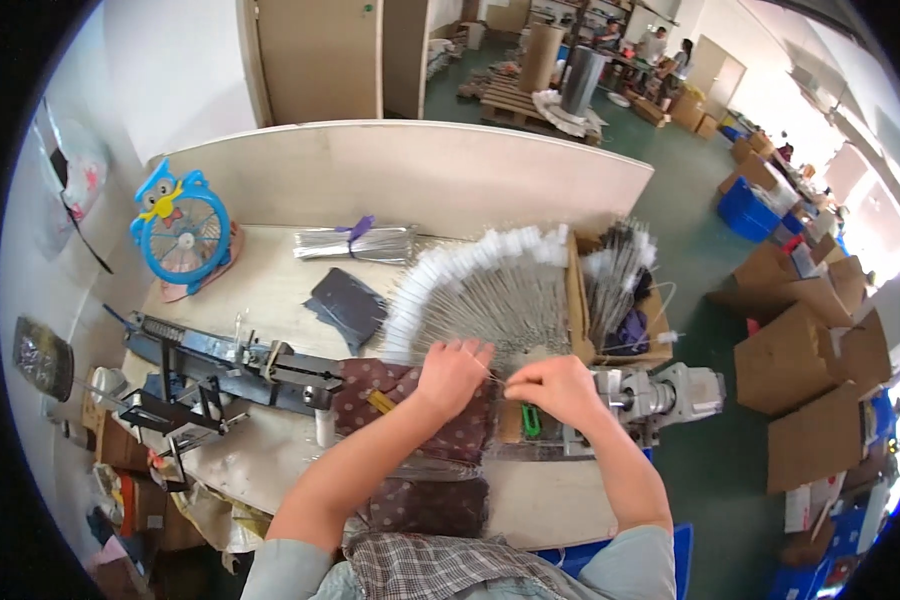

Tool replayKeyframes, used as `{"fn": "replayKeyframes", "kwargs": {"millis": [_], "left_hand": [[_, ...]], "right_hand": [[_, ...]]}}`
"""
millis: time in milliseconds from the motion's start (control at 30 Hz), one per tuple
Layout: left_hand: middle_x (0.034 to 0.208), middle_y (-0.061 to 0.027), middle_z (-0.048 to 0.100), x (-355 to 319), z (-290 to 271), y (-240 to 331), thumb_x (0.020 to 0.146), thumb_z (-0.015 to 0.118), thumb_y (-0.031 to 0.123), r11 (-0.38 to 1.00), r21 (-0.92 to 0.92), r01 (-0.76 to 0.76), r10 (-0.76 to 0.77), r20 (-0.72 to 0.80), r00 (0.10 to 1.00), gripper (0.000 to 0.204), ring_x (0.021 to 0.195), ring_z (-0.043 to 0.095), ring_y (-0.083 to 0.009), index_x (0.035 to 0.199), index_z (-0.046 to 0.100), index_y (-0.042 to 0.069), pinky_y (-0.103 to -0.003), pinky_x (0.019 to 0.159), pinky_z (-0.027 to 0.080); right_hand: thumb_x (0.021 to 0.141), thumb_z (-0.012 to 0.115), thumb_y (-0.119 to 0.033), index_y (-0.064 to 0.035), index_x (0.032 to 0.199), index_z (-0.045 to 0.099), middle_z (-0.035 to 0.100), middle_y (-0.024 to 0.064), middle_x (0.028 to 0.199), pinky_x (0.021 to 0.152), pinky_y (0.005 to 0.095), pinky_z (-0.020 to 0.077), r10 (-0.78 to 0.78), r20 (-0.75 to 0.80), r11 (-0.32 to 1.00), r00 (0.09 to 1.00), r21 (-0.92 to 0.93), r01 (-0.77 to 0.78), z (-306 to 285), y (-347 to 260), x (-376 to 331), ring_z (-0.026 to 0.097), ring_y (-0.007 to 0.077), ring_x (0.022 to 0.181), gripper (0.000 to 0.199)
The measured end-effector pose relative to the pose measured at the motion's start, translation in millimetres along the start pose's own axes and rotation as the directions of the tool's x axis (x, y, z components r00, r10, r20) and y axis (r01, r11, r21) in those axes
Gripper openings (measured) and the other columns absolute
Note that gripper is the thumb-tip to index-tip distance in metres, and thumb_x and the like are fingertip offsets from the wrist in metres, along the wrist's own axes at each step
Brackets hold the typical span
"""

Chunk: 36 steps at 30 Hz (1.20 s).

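Observation:
My right hand (555, 388) is closed in a pinch on a thin metal wire (501, 381) just right of the middle of the bench. Beside it, my left hand (452, 378) lies palm down with its fingers stretched out, at the edge of a brown dotted cloth (370, 385). Whether its fingertips touch the wire is too fine to see. Beyond both hands spreads a fan of thin metal wires (500, 305) with white tips. A small green piece (531, 420) sits below my right hand, near a metal machine head (660, 395).
A long metal fixture (230, 360) runs along the left. Behind stand a blue owl-shaped fan (183, 240), a tied wire bundle (355, 243) and a dark cloth piece (345, 308). A cardboard box (660, 345) of wires is at right. A low board (400, 170) closes the back.

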<state>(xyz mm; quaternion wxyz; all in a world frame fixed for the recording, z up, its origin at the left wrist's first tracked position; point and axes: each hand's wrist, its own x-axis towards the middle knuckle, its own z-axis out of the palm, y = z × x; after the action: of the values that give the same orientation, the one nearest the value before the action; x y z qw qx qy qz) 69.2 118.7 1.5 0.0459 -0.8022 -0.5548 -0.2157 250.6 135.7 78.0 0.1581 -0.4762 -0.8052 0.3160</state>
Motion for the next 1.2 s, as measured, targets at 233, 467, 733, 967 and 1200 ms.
{"fn": "replayKeyframes", "kwargs": {"millis": [233, 467, 733, 967, 1200], "left_hand": [[0.085, -0.0085, 0.064, -110.1, -60.7, 17.8, 0.083, 0.062, 0.025, 0.700, -0.663, 0.266, -0.244, 0.129, 0.961, 0.025, 0.081, 0.062, -0.0235, 0.098, 0.064, 0.005, -0.036, 0.069, 0.048], [0.073, -0.0079, 0.061, -185.8, -54.2, -59.2, 0.093, 0.042, 0.045, -0.951, -0.307, 0.047, -0.273, 0.900, 0.340, 0.050, 0.064, 0.056, -0.0195, 0.079, 0.064, 0.002, -0.035, 0.061, 0.044], [0.055, -0.0080, 0.056, -137.0, -101.1, -44.1, 0.084, 0.053, 0.048, -0.329, -0.862, 0.385, -0.725, 0.492, 0.482, 0.048, 0.049, 0.051, -0.0176, 0.064, 0.064, 0.006, -0.032, 0.050, 0.039], [0.061, -0.0077, 0.063, -129.3, -83.7, -55.2, 0.078, 0.063, 0.040, 0.415, -0.301, 0.859, -0.729, 0.454, 0.512, 0.046, 0.058, 0.061, -0.0202, 0.069, 0.062, -0.005, -0.033, 0.054, 0.046], [0.069, -0.0053, 0.061, -127.3, -47.8, -29.6, 0.077, 0.064, 0.022, -0.396, -0.867, 0.303, -0.740, 0.496, 0.454, 0.025, 0.059, 0.057, -0.0136, 0.070, 0.060, -0.001, -0.029, 0.053, 0.046]], "right_hand": [[0.071, 0.067, -0.028, -0.0161, 0.071, 0.071, 0.062, 0.0001, 0.067, 0.064, 0.0338, 0.0464, -0.563, -0.004, 0.826, 0.827, -0.053, 0.562, 38.3, -45.6, 38.1, 0.056, 0.0206, 0.073, 0.013], [0.073, 0.063, -0.025, -0.0140, 0.075, 0.066, 0.062, -0.0008, 0.072, 0.068, 0.0330, 0.0467, -0.548, 0.007, 0.835, 0.837, -0.054, 0.547, 113.8, -96.5, 67.0, 0.054, 0.0211, 0.080, 0.011], [0.072, 0.063, -0.022, -0.0115, 0.074, 0.066, 0.061, 0.0004, 0.072, 0.070, 0.0341, 0.0463, -0.494, 0.042, 0.849, 0.868, -0.193, 0.492, 123.5, -108.2, 71.1, 0.053, 0.0225, 0.080, 0.011], [0.070, 0.065, -0.017, -0.0086, 0.072, 0.066, 0.060, 0.0032, 0.072, 0.070, 0.0364, 0.0466, -0.536, 0.007, 0.831, 0.844, -0.173, 0.529, 114.9, -105.7, 66.9, 0.053, 0.0236, 0.080, 0.008], [0.073, 0.067, -0.011, -0.0061, 0.087, 0.065, 0.062, 0.0046, 0.079, 0.064, 0.0336, 0.0479, -0.622, -0.226, 0.783, 0.750, -0.164, 0.600, 87.2, -74.3, 23.3, 0.059, 0.0234, 0.074, 0.015]]}}
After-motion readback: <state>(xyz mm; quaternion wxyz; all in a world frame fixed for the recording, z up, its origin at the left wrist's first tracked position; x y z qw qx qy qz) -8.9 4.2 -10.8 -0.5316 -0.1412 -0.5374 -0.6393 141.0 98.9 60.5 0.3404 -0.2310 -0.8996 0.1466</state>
